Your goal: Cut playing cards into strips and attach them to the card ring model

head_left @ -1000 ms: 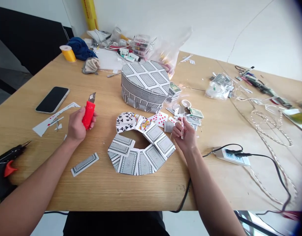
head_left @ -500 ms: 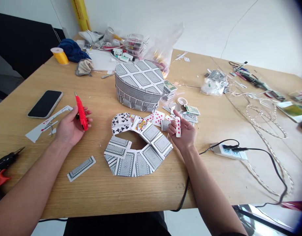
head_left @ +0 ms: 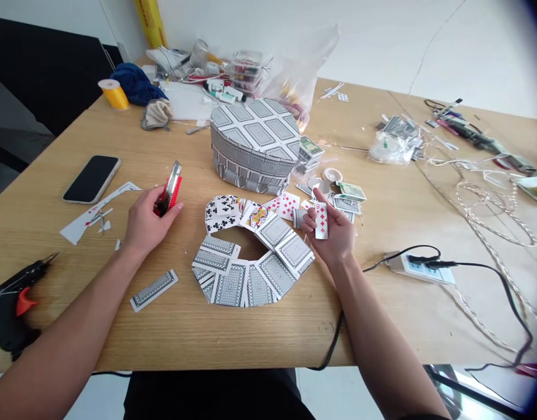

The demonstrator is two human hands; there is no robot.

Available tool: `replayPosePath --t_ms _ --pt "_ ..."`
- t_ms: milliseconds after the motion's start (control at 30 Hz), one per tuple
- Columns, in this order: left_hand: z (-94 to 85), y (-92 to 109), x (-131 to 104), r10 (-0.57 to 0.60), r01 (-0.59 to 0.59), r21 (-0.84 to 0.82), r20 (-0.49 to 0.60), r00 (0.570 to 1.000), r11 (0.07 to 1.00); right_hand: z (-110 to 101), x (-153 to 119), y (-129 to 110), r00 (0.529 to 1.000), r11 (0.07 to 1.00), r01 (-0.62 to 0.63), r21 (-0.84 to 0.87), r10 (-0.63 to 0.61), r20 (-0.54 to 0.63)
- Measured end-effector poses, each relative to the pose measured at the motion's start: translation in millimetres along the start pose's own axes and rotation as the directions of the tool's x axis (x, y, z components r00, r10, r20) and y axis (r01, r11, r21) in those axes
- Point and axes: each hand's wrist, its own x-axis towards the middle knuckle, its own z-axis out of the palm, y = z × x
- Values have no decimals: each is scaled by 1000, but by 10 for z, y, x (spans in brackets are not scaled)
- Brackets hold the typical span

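My left hand [head_left: 148,219] is closed around a red utility knife [head_left: 171,189], its metal blade side turned up. In my right hand [head_left: 336,233] is a narrow strip of a diamond playing card [head_left: 321,220], face showing, pinched by the curled fingers while the palm faces up. Between the hands lies a ring of overlapping playing cards [head_left: 271,274], mostly backs, with clubs and picture cards at its far side. A cut card strip [head_left: 154,290] rests back-up at the ring's left. Behind the ring stands a rounded box covered in playing cards [head_left: 255,143].
On the left are a phone [head_left: 92,178], paper scraps [head_left: 97,213] and a black glue gun [head_left: 18,309]. A power strip [head_left: 419,269] with black cables lies at right, near twisted white cord [head_left: 491,219]. Loose cards and a tape roll [head_left: 332,175] sit behind my right hand.
My left hand has moved right, toward the ring, and turned the utility knife over so its blade side shows. My right hand still holds the card strip, now facing the view more. The view has shifted slightly.
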Motion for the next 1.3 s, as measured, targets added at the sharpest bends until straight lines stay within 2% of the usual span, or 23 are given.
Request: replayPosePath --t_ms 133,300,533,667,800,900,967,1033,1133,1233,1300 --pt "39 -99 14 27 -29 101 29 999 994 2 5 0 1000 999 -11 39 12 -13" --pt "61 -96 -1 104 -117 179 81 991 977 -28 16 16 1000 999 -10 32 9 4" --pt "64 -93 -9 73 -97 230 109 991 968 -28 19 35 998 995 55 -84 -56 -13" --pt "67 -55 -24 129 -141 218 69 989 966 -46 25 8 991 976 115 -185 -126 -47" --pt "-15 88 -43 273 -268 104 -32 962 958 23 -16 -47 973 943 210 -259 -227 -38" --pt "-193 348 -120 372 -370 -80 2 928 925 212 -199 -104 952 901 287 -326 -305 -5" --pt "-346 592 -239 425 -411 -201 32 905 889 403 -422 -114 953 875 294 -384 -300 47" --pt "-487 842 -409 441 -363 -371 148 885 855 623 -694 -74 962 853 271 -446 -248 110" --pt "-621 1101 -702 428 -177 -577 334 840 797 928 -1087 97 958 779 251 -574 -116 262" --pt "-683 1114 -958 313 -43 -570 385 868 821 1087 -1344 339 943 677 292 -675 -87 320" --pt "-712 998 -1099 193 52 -563 367 910 825 1088 -1432 486 912 479 404 -779 -147 383"
